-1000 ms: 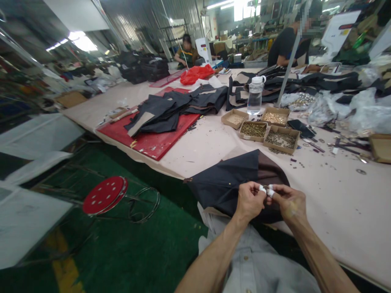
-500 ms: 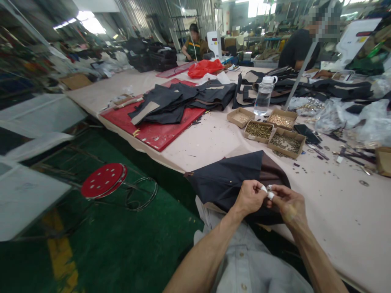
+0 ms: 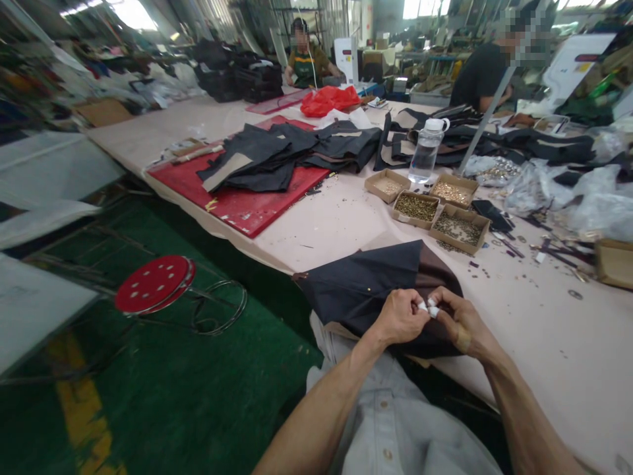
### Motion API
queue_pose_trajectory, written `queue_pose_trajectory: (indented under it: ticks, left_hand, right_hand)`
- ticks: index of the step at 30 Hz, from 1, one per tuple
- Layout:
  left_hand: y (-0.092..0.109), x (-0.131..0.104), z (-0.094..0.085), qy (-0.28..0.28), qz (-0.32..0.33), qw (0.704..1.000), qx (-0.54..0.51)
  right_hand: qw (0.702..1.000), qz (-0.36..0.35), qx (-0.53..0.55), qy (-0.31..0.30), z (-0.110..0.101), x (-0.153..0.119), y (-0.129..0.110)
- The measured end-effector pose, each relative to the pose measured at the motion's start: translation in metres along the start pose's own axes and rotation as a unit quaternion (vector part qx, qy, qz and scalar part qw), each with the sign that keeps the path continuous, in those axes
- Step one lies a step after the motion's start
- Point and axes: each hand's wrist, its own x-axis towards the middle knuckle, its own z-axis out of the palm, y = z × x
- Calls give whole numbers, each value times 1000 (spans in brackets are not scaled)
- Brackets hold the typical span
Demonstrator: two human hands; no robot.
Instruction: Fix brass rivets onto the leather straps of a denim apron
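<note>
A dark navy fabric piece (image 3: 356,287) with a brown section (image 3: 438,270) lies over the table's near edge, against my body. A small brass-coloured stud (image 3: 368,289) shows on its surface. Over the fabric, my left hand (image 3: 403,316) is closed, fingers curled in and thumb pressed against them. My right hand (image 3: 457,320) pinches close beside it, fingertips almost touching the left ones. White tape wraps fingertips on both hands. Whatever lies between the fingers is too small and hidden to make out.
Cardboard trays of small metal parts (image 3: 459,231) stand beyond the fabric, beside a water bottle (image 3: 426,152). Dark cut pieces (image 3: 262,155) lie on a red board (image 3: 252,221). A slanted pole (image 3: 487,119) rises at right. A red stool (image 3: 155,284) stands left. Two people sit across the table.
My hands stay together over the fabric, with the right fingers slightly shifted. A small shiny bit seen between the fingertips is now hidden. The whole view has moved a little.
</note>
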Motion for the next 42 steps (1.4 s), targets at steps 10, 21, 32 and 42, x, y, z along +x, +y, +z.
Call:
queue_pose_trajectory:
  ticks: [10, 21, 32, 42]
  left_hand:
    - [3, -3, -1, 22, 12, 1000, 7]
    - [2, -8, 4, 41, 20, 999, 13]
    - [-19, -9, 22, 6, -78, 980, -184]
    - [-40, 11, 18, 44, -46, 971, -230]
  right_hand:
    - [998, -56, -29, 22, 1, 1, -2]
    - [994, -100, -46, -19, -1, 5, -1]
    - [988, -101, -46, -111, -8, 10, 8]
    - [991, -109, 1, -73, 9, -1, -17]
